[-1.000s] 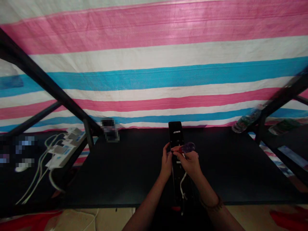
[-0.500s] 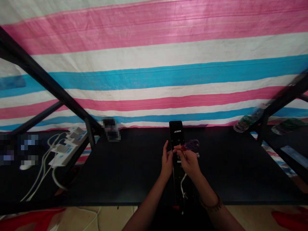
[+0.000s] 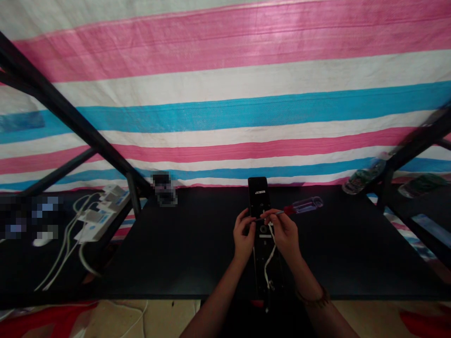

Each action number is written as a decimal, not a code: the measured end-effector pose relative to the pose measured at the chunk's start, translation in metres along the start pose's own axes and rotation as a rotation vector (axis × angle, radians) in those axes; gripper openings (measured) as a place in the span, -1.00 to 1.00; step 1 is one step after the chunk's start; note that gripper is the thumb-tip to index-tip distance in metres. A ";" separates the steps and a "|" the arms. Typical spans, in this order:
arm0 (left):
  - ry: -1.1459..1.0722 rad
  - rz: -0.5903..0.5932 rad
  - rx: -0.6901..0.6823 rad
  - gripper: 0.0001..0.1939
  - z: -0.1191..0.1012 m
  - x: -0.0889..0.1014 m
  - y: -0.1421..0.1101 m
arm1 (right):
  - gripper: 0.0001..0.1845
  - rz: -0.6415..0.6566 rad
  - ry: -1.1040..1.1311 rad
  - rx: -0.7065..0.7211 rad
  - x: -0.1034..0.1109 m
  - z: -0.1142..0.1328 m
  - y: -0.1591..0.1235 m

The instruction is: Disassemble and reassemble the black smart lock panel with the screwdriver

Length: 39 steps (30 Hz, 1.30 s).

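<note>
A long black device [image 3: 260,197] lies on the black table [image 3: 197,249], pointing away from me, with a white cable [image 3: 269,263] trailing from its near half. My left hand [image 3: 243,234] is closed on the device's left edge. My right hand [image 3: 286,232] pinches the metal shaft of a screwdriver [image 3: 299,206] with a red and clear handle. The screwdriver lies almost level, its handle out to the right and its tip over the device between my two hands.
A striped pink, white and blue tarp [image 3: 225,94] hangs behind the table. White power strips and cables [image 3: 95,218] sit at the left past a black frame bar [image 3: 70,117]. Plastic bottles [image 3: 362,177] lie at the right. A small blurred object [image 3: 164,188] stands at the back.
The screwdriver has swung from near upright to almost level, handle out to the right. My right hand slid from the handle to the shaft. My left hand stays on the device.
</note>
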<state>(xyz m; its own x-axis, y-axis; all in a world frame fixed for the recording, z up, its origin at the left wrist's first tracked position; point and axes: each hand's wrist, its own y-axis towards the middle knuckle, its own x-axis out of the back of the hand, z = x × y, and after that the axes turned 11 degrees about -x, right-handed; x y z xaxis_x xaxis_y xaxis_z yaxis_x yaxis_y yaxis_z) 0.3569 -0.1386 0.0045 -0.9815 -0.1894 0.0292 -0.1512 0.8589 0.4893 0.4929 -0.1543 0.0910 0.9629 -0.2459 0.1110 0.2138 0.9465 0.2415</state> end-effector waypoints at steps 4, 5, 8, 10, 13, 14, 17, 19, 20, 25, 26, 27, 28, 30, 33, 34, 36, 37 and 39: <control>0.074 -0.002 -0.013 -0.78 -0.006 0.003 -0.003 | -0.71 -0.019 0.048 -0.040 0.003 0.000 -0.003; 0.097 -0.007 -0.015 -0.79 -0.008 0.005 -0.004 | -0.72 -0.033 0.073 -0.058 0.004 0.000 -0.004; 0.177 -0.014 -0.015 -0.79 -0.010 0.019 -0.007 | -0.76 -0.107 0.190 -0.124 0.010 -0.004 -0.004; 0.240 0.008 -0.016 -0.80 -0.008 0.036 -0.005 | -0.78 -0.170 0.291 -0.158 0.016 -0.010 -0.002; 0.351 0.080 -0.018 -0.86 -0.002 0.066 0.001 | -0.73 -0.256 0.410 -0.203 0.030 -0.025 0.004; 0.390 0.106 -0.017 -0.89 0.000 0.075 0.003 | -0.72 -0.285 0.434 -0.223 0.035 -0.031 0.006; 0.503 0.148 -0.010 -0.91 0.006 0.097 0.009 | -0.67 -0.366 0.472 -0.286 0.051 -0.049 0.011; 0.562 0.146 -0.004 -0.89 0.009 0.102 0.010 | -0.63 -0.388 0.484 -0.322 0.059 -0.059 0.012; 0.585 0.140 -0.002 -0.88 0.010 0.102 0.010 | -0.62 -0.388 0.486 -0.341 0.063 -0.064 0.012; 0.637 0.111 0.001 -0.85 0.013 0.099 0.009 | -0.58 -0.376 0.464 -0.393 0.074 -0.076 0.009; 0.636 0.106 0.000 -0.84 0.013 0.099 0.009 | -0.58 -0.371 0.456 -0.390 0.075 -0.076 0.009; 0.634 0.098 -0.001 -0.83 0.012 0.100 0.009 | -0.58 -0.362 0.444 -0.385 0.075 -0.075 0.009; 0.632 0.086 -0.002 -0.81 0.012 0.099 0.010 | -0.59 -0.349 0.429 -0.374 0.074 -0.074 0.010; 0.626 0.048 -0.001 -0.76 0.007 0.094 0.009 | -0.62 -0.314 0.399 -0.332 0.072 -0.066 0.015; 0.592 0.016 -0.001 -0.68 -0.004 0.070 0.002 | -0.68 -0.239 0.349 -0.204 0.066 -0.042 0.026; 0.565 0.032 -0.004 -0.65 -0.009 0.058 -0.003 | -0.70 -0.214 0.317 -0.148 0.063 -0.031 0.031; 0.429 0.105 0.018 -0.57 -0.018 0.033 -0.015 | -0.74 -0.158 0.207 -0.037 0.057 -0.009 0.043; 0.353 0.148 0.041 -0.51 -0.022 0.021 -0.022 | -0.74 -0.121 0.138 0.012 0.054 0.001 0.050; 0.250 0.167 0.103 -0.42 -0.026 0.004 -0.034 | -0.71 -0.066 0.020 0.095 0.050 0.015 0.067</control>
<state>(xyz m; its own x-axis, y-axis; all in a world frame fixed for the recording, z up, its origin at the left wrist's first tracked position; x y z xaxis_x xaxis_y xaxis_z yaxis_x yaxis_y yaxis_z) 0.3613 -0.1812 0.0104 -0.9363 -0.1415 0.3213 -0.0138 0.9293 0.3690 0.5524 -0.1067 0.1275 0.9506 -0.3016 0.0732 0.2608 0.9042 0.3383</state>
